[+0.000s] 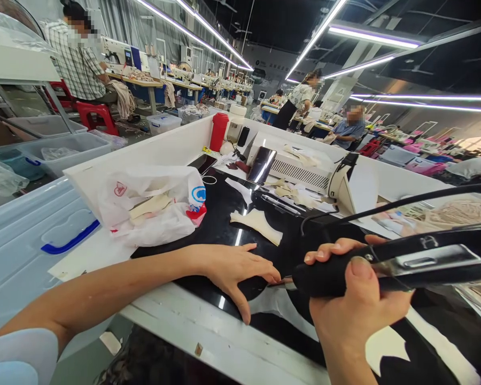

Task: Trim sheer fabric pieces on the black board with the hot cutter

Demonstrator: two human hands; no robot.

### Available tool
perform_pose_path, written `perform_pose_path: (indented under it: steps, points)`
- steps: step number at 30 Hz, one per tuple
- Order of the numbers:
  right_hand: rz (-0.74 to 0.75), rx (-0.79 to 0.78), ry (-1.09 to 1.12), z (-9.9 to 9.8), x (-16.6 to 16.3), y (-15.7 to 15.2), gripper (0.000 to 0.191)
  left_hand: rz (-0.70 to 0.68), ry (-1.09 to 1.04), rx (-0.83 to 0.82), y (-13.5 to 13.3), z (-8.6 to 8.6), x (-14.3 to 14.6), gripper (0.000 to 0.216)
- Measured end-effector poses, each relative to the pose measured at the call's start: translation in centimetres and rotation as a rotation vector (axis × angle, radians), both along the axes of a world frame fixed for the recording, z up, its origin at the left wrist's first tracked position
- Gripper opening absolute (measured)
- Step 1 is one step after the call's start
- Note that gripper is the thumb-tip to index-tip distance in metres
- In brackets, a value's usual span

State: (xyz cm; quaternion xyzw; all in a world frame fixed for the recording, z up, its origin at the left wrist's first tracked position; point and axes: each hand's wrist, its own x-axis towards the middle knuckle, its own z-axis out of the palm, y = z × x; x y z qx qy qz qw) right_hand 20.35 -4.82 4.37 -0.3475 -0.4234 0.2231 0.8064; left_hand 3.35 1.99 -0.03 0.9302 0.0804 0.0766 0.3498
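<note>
My right hand (pixel 356 305) is wrapped round the black handle of a corded hand tool (pixel 425 262) with a silver strip on its side. Its narrow metal tip (pixel 286 283) points left, low over the glossy black work surface (pixel 220 224). My left hand (pixel 240 267) is spread, thumb apart, with its fingertips beside that tip. Under the tip and the left fingers lies a thin, pale translucent piece (pixel 284 309), partly hidden by my right hand. Farther back rests a cream cut piece (pixel 258 224), and another cream piece (pixel 387 345) shows by my right wrist.
A white plastic bag (pixel 156 206) of scraps sits left. Behind are a red-lidded container (pixel 219 132), a vented white machine (pixel 300 171) and scraps. A low white wall (pixel 144 139) surrounds the table. The cable (pixel 417 199) crosses at right. Co-workers sit and stand beyond.
</note>
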Motion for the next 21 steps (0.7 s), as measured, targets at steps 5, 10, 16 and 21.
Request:
perform_pose_path:
  steps: [5, 10, 16, 21]
  points:
    - [-0.013, -0.010, -0.008, 0.2, -0.2, -0.1, 0.038, 0.010, 0.022, 0.012, 0.0, 0.0, 0.0, 0.077]
    - [0.019, -0.010, 0.022, 0.2, -0.3, -0.5, 0.039, 0.007, 0.016, 0.001, 0.0, 0.0, 0.0, 0.075]
    - [0.034, -0.002, 0.002, -0.1, -0.4, -1.0, 0.038, 0.006, 0.026, -0.016, 0.0, 0.2, 0.0, 0.074]
    - [0.025, -0.018, 0.017, 0.0, -0.8, -1.0, 0.036, 0.000, 0.033, -0.019, 0.0, 0.2, 0.0, 0.074]
